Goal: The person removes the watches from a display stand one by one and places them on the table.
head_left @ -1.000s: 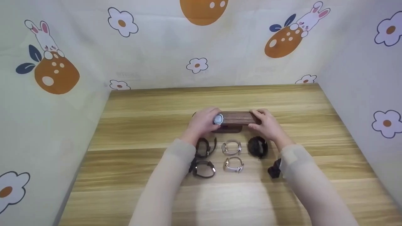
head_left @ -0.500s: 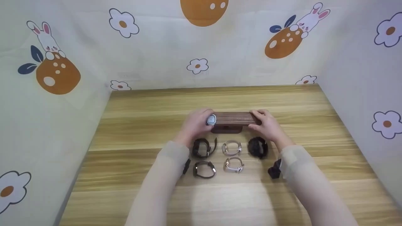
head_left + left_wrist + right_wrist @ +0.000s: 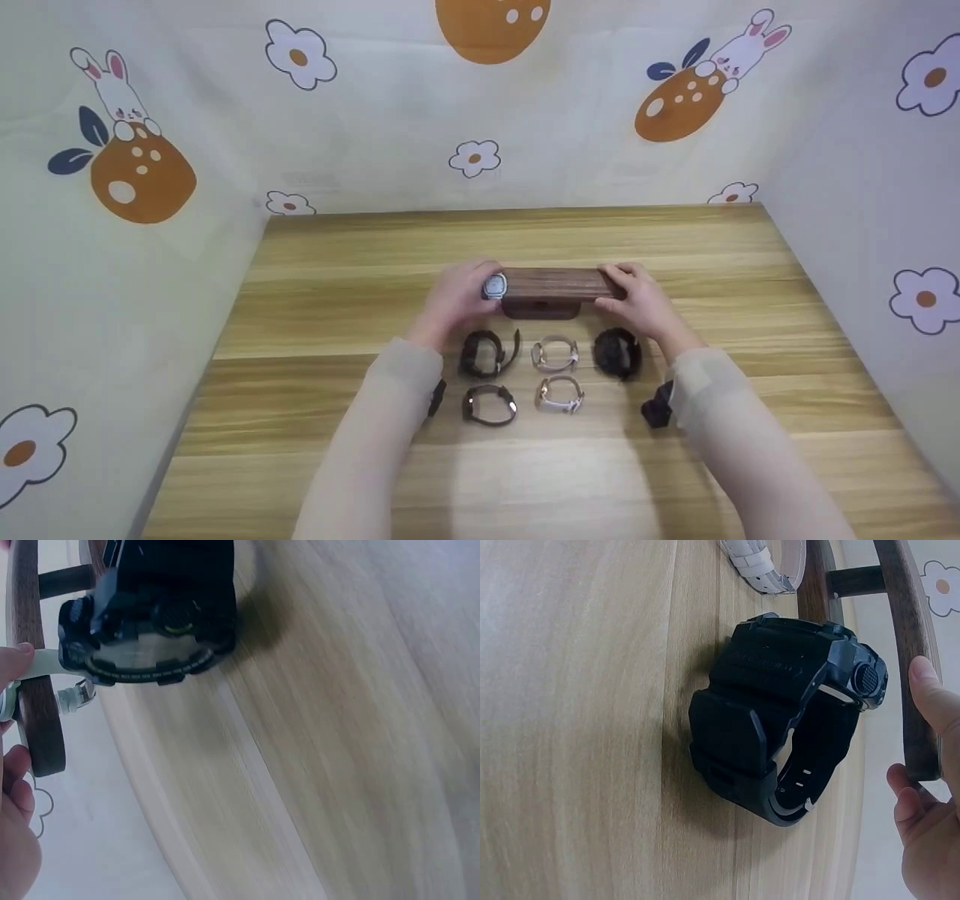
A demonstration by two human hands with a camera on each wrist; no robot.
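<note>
A dark brown wooden watch stand (image 3: 559, 284) stands in the middle of the head view, its crossbar raised over a rounded base (image 3: 540, 310). Round the bar's left end sits a pale watch (image 3: 495, 286), its face turned up. My left hand (image 3: 456, 295) holds this watch at its left side, thumb and fingers on either side of the bar. In the left wrist view its light strap (image 3: 43, 665) wraps the bar, with a buckle (image 3: 77, 697) beneath. My right hand (image 3: 643, 301) grips the bar's right end, the thumb (image 3: 925, 681) lying along the wood.
In front of the stand lie two dark-strapped watches (image 3: 489, 406), two pale-strapped watches (image 3: 559, 394) and a bulky black watch (image 3: 617, 353). Other black watches (image 3: 658, 406) lie beside the forearms. Patterned cloth (image 3: 390, 120) walls the back and sides of the wooden table (image 3: 360, 247).
My left hand and the pale watch have slid left along the bar to its left end. More of the bar's top shows. My right hand has kept its grip in place.
</note>
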